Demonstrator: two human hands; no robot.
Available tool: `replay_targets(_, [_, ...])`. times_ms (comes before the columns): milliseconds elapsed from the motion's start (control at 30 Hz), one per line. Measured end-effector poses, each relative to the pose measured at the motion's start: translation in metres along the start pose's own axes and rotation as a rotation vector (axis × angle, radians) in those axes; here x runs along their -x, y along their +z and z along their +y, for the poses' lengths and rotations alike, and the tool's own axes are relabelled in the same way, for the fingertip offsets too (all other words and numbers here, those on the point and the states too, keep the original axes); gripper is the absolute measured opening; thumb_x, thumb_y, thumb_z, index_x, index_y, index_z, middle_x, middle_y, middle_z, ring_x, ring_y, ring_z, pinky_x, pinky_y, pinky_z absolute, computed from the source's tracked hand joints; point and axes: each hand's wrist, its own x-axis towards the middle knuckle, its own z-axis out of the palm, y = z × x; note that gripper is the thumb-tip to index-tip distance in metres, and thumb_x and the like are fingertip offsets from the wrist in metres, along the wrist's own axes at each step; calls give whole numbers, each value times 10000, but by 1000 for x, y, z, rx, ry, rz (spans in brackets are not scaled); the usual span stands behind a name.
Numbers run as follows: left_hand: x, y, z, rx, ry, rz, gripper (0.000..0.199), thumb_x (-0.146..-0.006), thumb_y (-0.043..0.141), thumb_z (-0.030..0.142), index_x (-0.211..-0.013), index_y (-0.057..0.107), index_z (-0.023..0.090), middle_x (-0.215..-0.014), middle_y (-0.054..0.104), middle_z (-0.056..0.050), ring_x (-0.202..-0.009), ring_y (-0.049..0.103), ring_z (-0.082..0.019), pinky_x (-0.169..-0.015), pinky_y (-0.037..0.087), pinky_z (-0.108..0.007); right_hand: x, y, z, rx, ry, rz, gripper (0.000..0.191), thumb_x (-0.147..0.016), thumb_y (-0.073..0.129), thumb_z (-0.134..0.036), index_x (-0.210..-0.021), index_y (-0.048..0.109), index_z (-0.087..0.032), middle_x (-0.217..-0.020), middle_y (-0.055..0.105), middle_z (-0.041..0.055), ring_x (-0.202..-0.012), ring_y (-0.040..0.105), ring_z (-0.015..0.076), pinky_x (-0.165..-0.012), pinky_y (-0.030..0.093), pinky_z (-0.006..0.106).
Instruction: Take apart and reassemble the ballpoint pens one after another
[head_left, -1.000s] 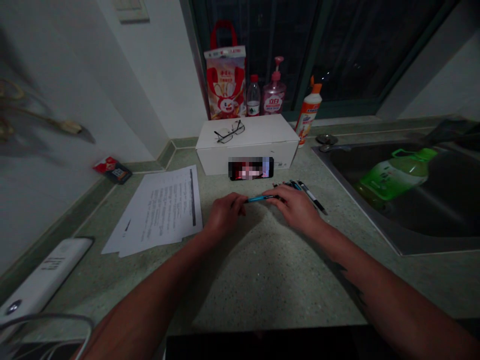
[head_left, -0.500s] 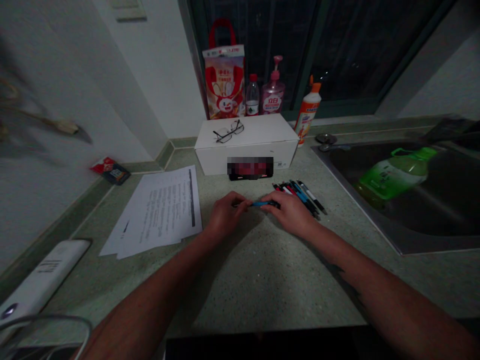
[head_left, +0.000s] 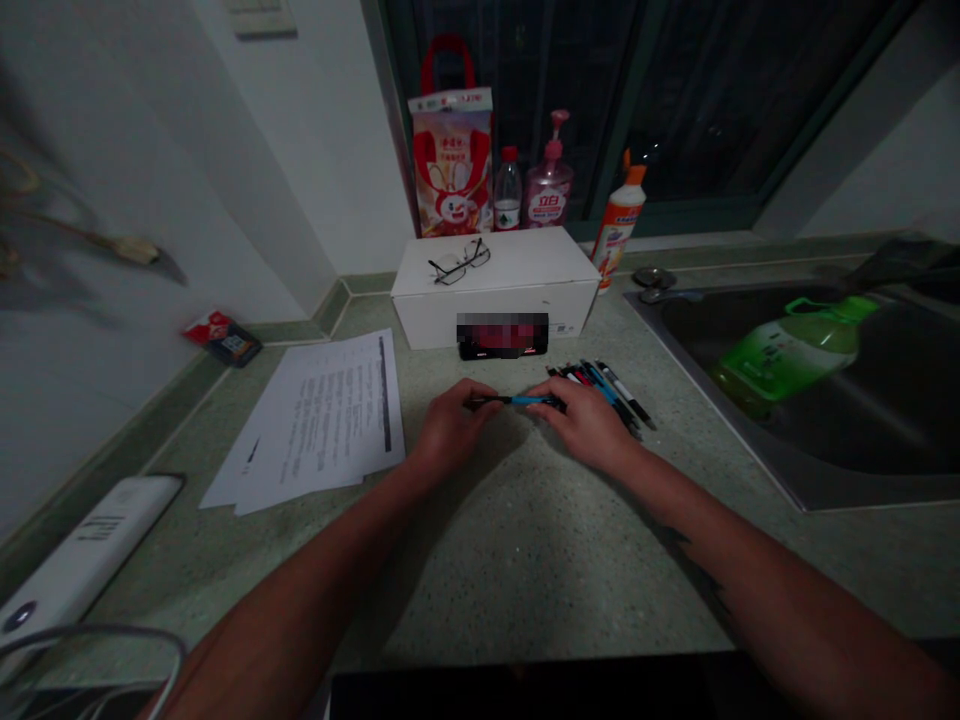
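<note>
A blue and black pen lies level between my two hands, above the speckled green counter. My left hand pinches its dark left end between thumb and fingers. At the other end, my right hand grips the blue and black part with its fingertips. Several pens lie side by side on the counter just behind and to the right of my right hand, which partly covers them.
Printed sheets lie at the left. Behind my hands, a phone leans on a white box bearing glasses. To the right, a sink holds a green bottle. A white device lies near left.
My left fingers have shifted slightly, and more of the pen's dark left part shows between my hands. The view has moved very little.
</note>
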Motion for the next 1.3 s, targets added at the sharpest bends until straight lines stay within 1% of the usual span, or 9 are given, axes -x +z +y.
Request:
replay_targets(100, [0,0,1,-64,-80,-46,263,-969,609,351,-754,663,210,-723,725,-23,-711,680,-195,-738,537,-329,1,0,1,-1,-2,6,98,-950,664,-237,-1006,744,-242,-996,784,66,-934,720,256,-857,535,408])
replay_targets(233, [0,0,3,-18,-38,4,106,-852,756,254,-934,703,215,-935,779,-36,-834,716,-196,-782,544,-314,1,0,0,16,-6,-13,110,-961,648,-245,-1019,741,-239,-992,779,67,-916,716,254,-821,537,402])
replay_targets(300, [0,0,3,-51,-42,-22,84,-886,721,289,-855,701,214,-840,765,-25,-782,705,-195,-756,536,-313,1,0,0,32,-18,-19,120,-966,639,-243,-1030,741,-241,-1001,777,69,-927,715,254,-824,536,402])
replay_targets(400, [0,0,1,-111,-86,-62,335,-981,594,396,-710,660,210,-672,704,-14,-671,668,-192,-702,518,-320,1,0,0,50,-43,-20,128,-971,632,-232,-1037,741,-245,-1026,775,70,-960,712,252,-866,529,409])
replay_targets(567, [0,2,-3,-71,13,-57,77,-871,731,282,-917,728,222,-881,778,-20,-835,716,-200,-801,540,-318,1,0,-1,45,-66,-41,121,-979,631,-231,-1041,735,-236,-1032,768,68,-969,706,250,-864,521,398])
replay_targets(700, [0,1,-3,-130,-42,-100,346,-1012,540,363,-745,697,207,-697,723,-19,-701,688,-196,-744,527,-327,1,0,-1,69,-70,-28,121,-984,625,-232,-1037,734,-241,-1019,762,64,-966,700,245,-880,517,398])
replay_targets(833, [1,2,-5,-73,17,-111,192,-902,713,275,-1086,731,223,-933,793,-17,-867,732,-200,-814,543,-308,1,0,-2,81,-82,-26,122,-986,619,-224,-1039,727,-246,-1021,760,62,-980,698,250,-882,519,394])
replay_targets(967, [1,2,-8,-159,77,-176,190,-936,642,211,-1089,751,242,-1047,802,-35,-951,736,-217,-901,541,-342,2,-5,-1,183,-144,-28,166,-1012,579,-251,-1086,727,-242,-1043,753,82,-1018,687,270,-906,516,417])
replay_targets(1300, [-2,-3,-8,-282,64,-16,90,-906,629,224,-908,717,241,-924,767,-35,-844,698,-222,-789,505,-342,-2,-20,9,417,-77,125,278,-1036,501,-257,-1129,759,-216,-1065,727,140,-1014,656,321,-882,500,464])
